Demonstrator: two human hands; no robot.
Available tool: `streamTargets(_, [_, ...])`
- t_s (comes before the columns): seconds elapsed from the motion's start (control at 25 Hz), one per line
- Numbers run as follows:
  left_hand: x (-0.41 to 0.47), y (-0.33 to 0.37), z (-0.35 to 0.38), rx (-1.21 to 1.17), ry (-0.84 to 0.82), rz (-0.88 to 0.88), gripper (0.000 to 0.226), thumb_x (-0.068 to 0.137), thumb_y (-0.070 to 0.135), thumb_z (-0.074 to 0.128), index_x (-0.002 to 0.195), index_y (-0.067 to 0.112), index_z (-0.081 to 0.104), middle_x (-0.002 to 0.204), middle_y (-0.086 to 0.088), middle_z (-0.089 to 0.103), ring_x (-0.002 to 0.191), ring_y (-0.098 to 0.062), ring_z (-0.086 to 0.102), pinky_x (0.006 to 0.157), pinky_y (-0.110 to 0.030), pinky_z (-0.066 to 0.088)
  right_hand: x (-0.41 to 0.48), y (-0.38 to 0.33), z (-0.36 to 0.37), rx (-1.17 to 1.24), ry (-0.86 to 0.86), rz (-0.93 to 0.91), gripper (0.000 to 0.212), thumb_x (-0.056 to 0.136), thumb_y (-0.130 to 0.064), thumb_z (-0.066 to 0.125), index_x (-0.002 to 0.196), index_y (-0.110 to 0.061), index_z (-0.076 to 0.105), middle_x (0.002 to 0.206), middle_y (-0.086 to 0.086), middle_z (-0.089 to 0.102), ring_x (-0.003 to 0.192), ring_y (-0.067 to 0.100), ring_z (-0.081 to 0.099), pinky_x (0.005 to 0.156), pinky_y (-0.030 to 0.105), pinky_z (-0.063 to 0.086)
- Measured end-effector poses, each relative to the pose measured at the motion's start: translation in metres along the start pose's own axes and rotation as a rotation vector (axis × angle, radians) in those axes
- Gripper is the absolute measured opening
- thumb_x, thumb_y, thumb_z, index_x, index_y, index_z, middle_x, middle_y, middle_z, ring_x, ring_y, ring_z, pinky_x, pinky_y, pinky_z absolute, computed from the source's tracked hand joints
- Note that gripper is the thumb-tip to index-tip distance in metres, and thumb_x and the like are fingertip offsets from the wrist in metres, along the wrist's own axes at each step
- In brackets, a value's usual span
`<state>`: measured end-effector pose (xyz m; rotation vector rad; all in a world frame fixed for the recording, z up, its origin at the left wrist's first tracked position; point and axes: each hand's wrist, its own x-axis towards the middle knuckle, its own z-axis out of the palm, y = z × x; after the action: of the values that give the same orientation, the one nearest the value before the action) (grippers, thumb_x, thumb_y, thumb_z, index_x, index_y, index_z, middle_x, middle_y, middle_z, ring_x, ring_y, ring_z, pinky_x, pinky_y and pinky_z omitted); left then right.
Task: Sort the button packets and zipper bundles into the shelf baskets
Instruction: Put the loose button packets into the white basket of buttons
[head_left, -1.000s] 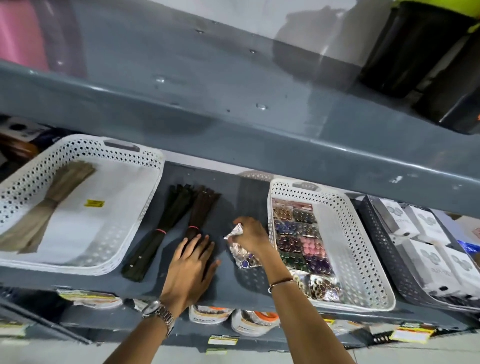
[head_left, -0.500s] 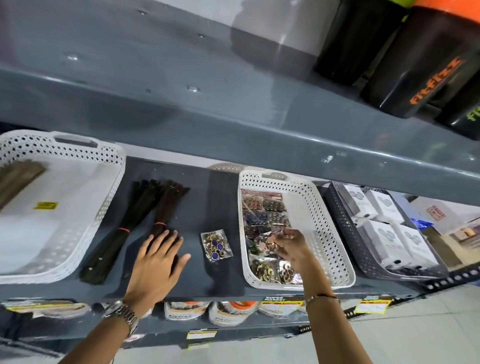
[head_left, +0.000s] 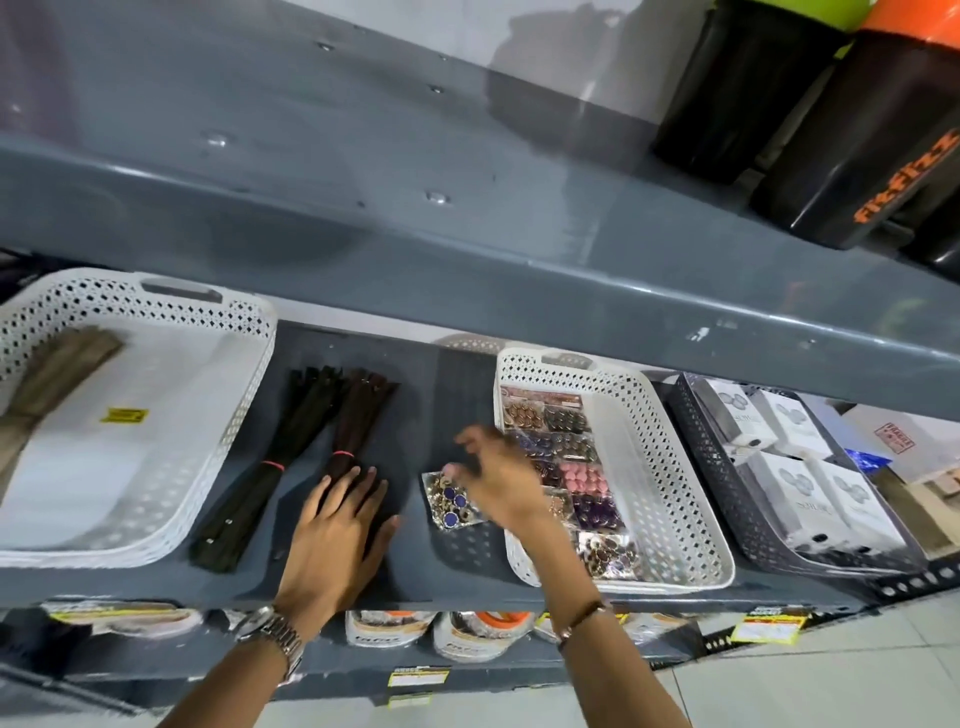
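Observation:
A clear button packet with blue and gold buttons lies on the grey shelf between two white baskets. My right hand hovers just over it, blurred, fingers spread and holding nothing. The right white basket holds several button packets. Two dark zipper bundles lie on the shelf: a black one and a brown one. My left hand rests flat, fingers apart, on the near end of the brown bundle. The left white basket holds a tan zipper bundle.
A dark mesh basket with white boxes stands at the right. The upper grey shelf overhangs the work area, with black containers on it. Packaged goods sit on the shelf below.
My right hand let go of a packet in the right basket and came back left, over the packet on the shelf. My left hand stayed on the brown bundle.

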<state>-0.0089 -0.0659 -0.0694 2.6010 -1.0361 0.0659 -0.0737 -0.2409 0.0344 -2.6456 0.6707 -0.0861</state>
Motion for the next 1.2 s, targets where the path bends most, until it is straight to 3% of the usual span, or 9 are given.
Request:
streamTargets(0.12, [0.000, -0.002, 0.000, -0.025, -0.005, 0.000, 0.067, 0.094, 0.050, 0.014, 0.116, 0.010, 0.063, 0.124, -0.008, 0.062, 0.121, -0.024, 0.048, 0.106, -0.038, 0.025, 0.018, -0.017, 0.034, -0.237, -0.271, 0.016, 0.042, 0.091, -0.023, 0.050, 0.131, -0.010, 0.042, 0.136, 0.015, 0.045, 0.127, 0.034, 0.040, 0.102, 0.044, 0.039])
streamTargets(0.36, [0.001, -0.001, 0.000, -0.033, 0.012, 0.000, 0.066, 0.095, 0.050, 0.014, 0.115, 0.011, 0.064, 0.122, -0.006, 0.063, 0.121, -0.022, 0.050, 0.106, -0.037, 0.024, 0.035, -0.006, 0.045, -0.150, -0.309, 0.125, 0.049, 0.073, -0.018, 0.075, 0.117, -0.009, 0.058, 0.128, 0.013, 0.057, 0.121, 0.031, 0.050, 0.103, 0.042, 0.044])
streamTargets(0.44, [0.001, -0.002, 0.001, -0.033, 0.019, 0.005, 0.066, 0.095, 0.049, 0.014, 0.114, 0.011, 0.064, 0.121, -0.006, 0.064, 0.120, -0.022, 0.050, 0.106, -0.036, 0.024, 0.034, -0.005, 0.033, 0.012, -0.321, 0.133, 0.045, 0.067, -0.019, 0.080, 0.108, -0.010, 0.062, 0.114, 0.009, 0.065, 0.108, 0.025, 0.059, 0.094, 0.036, 0.049])
streamTargets(0.56, [0.001, -0.002, 0.003, -0.011, 0.014, 0.020, 0.068, 0.095, 0.051, 0.012, 0.114, 0.011, 0.064, 0.121, -0.005, 0.064, 0.119, -0.022, 0.051, 0.106, -0.038, 0.026, 0.026, 0.006, -0.002, 0.561, -0.287, 0.191, 0.029, 0.067, -0.020, 0.081, 0.087, -0.014, 0.061, 0.088, 0.005, 0.063, 0.085, 0.020, 0.057, 0.074, 0.029, 0.045])
streamTargets(0.68, [0.000, -0.002, 0.005, 0.012, 0.024, 0.036, 0.069, 0.094, 0.052, 0.012, 0.115, 0.010, 0.063, 0.123, -0.006, 0.063, 0.121, -0.022, 0.051, 0.106, -0.039, 0.026, 0.005, 0.052, -0.040, 0.875, -0.067, 0.340, 0.036, 0.062, -0.039, 0.081, 0.083, -0.018, 0.061, 0.094, 0.004, 0.068, 0.094, 0.024, 0.062, 0.087, 0.037, 0.048])
streamTargets(0.8, [0.000, 0.000, 0.005, 0.034, 0.059, 0.053, 0.069, 0.093, 0.052, 0.014, 0.117, 0.010, 0.063, 0.125, -0.007, 0.062, 0.122, -0.022, 0.050, 0.106, -0.040, 0.025, -0.027, 0.122, -0.060, 1.014, 0.132, 0.541, 0.028, 0.071, -0.027, 0.075, 0.094, -0.016, 0.063, 0.094, -0.001, 0.068, 0.095, 0.016, 0.061, 0.085, 0.037, 0.049])
streamTargets(0.96, [0.000, 0.000, 0.008, 0.050, 0.074, 0.058, 0.066, 0.093, 0.051, 0.017, 0.118, 0.010, 0.062, 0.126, -0.006, 0.061, 0.123, -0.022, 0.049, 0.107, -0.039, 0.024, -0.033, 0.163, -0.049, 0.821, 0.043, 0.725, 0.021, 0.072, -0.021, 0.076, 0.085, -0.011, 0.063, 0.093, 0.006, 0.065, 0.088, 0.019, 0.058, 0.061, 0.028, 0.045])
streamTargets(1.08, [0.000, -0.002, 0.008, 0.060, 0.064, 0.067, 0.065, 0.093, 0.051, 0.018, 0.119, 0.011, 0.061, 0.126, -0.005, 0.061, 0.123, -0.021, 0.049, 0.107, -0.039, 0.023, -0.019, 0.172, -0.031, 0.574, 0.014, 0.717, 0.031, 0.058, -0.033, 0.083, 0.071, -0.016, 0.060, 0.095, 0.014, 0.069, 0.092, 0.027, 0.066, 0.081, 0.035, 0.054])
streamTargets(1.2, [-0.001, -0.001, 0.005, 0.028, 0.050, 0.080, 0.068, 0.094, 0.052, 0.012, 0.118, 0.013, 0.062, 0.125, -0.004, 0.062, 0.122, -0.020, 0.051, 0.106, -0.037, 0.022, -0.017, 0.149, -0.026, 0.431, 0.190, 0.703, 0.060, 0.061, -0.048, 0.079, 0.104, -0.012, 0.058, 0.115, 0.016, 0.064, 0.105, 0.032, 0.061, 0.095, 0.042, 0.050])
